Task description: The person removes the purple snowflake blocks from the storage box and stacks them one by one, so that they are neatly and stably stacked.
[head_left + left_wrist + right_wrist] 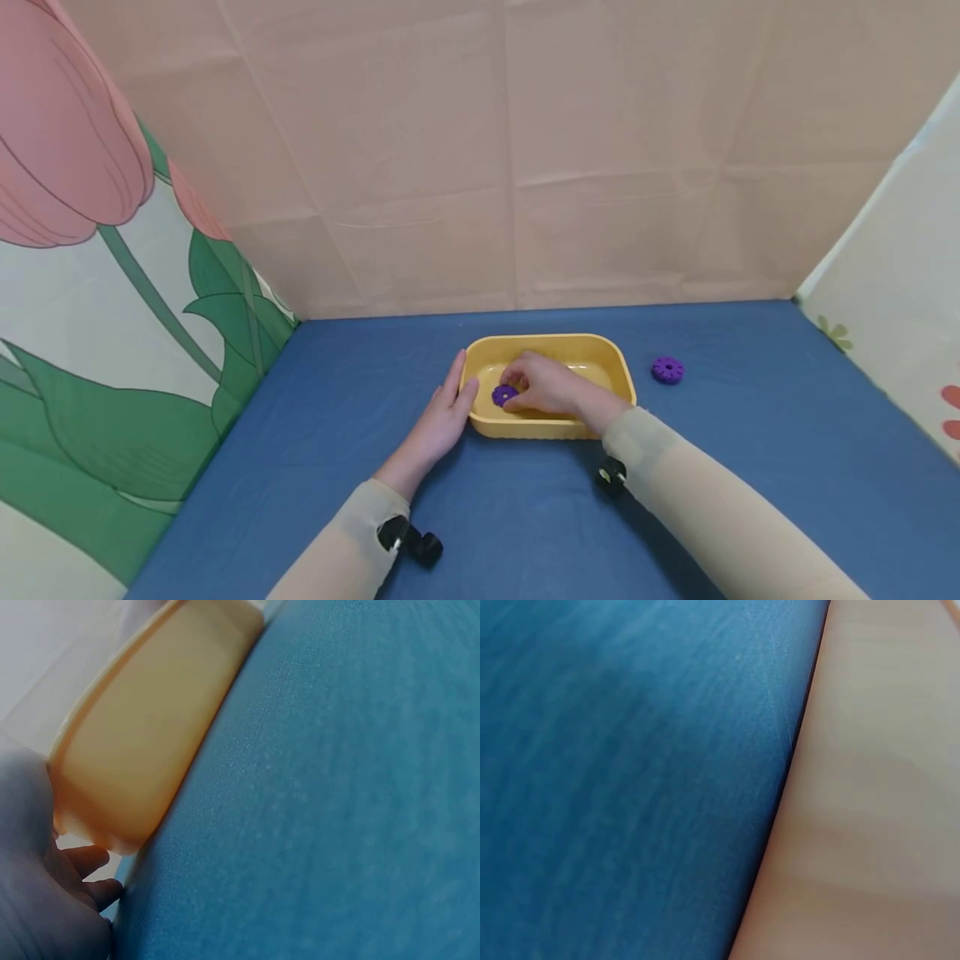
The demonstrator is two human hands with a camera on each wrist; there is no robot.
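Observation:
In the head view, a yellow rectangular tray (551,428) stands on a blue cloth. My right hand (551,385) reaches into it and pinches a small purple notched disc (504,396) between thumb and fingers, near the tray's left end. My left hand (441,417) lies against that left end, fingers fairly straight along the outside and thumb by the rim. The left wrist view has the tray's outer wall (142,727), with some fingertips (101,891) at its end. Only the tray's side (870,787) and cloth appear in the right wrist view; the right hand is hidden there.
A second purple notched disc (667,370) lies on the blue cloth (750,450), right of the tray. A beige hanging sheet (510,167) rises behind the table. Printed cloth with tulips (67,125) borders the left side, and a white printed sheet (900,267) the right.

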